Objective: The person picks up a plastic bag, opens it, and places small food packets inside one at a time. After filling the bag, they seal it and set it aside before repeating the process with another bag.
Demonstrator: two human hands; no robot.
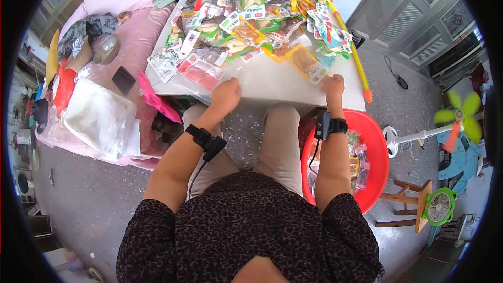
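Note:
My left hand (226,97) is closed at the front edge of the white table (272,89). Its fingers pinch what looks like the edge of a clear plastic bag (198,90), faint against the tabletop. Just beyond it lies a red-and-clear snack packet (203,74). At the right, my right hand (334,88) is closed on the lower corner of a yellow-edged snack packet (305,63). A large heap of sealed snack packets (251,21) in many colours covers the back of the table. Both wrists wear black straps with small devices.
A red tub (378,157) holding packets stands on the floor below my right forearm. A yellow pole (351,47) runs along the table's right edge. Leftward, a pink-covered bed (128,31) holds a white tray (99,112), a phone (124,80) and a pink folded item (157,99).

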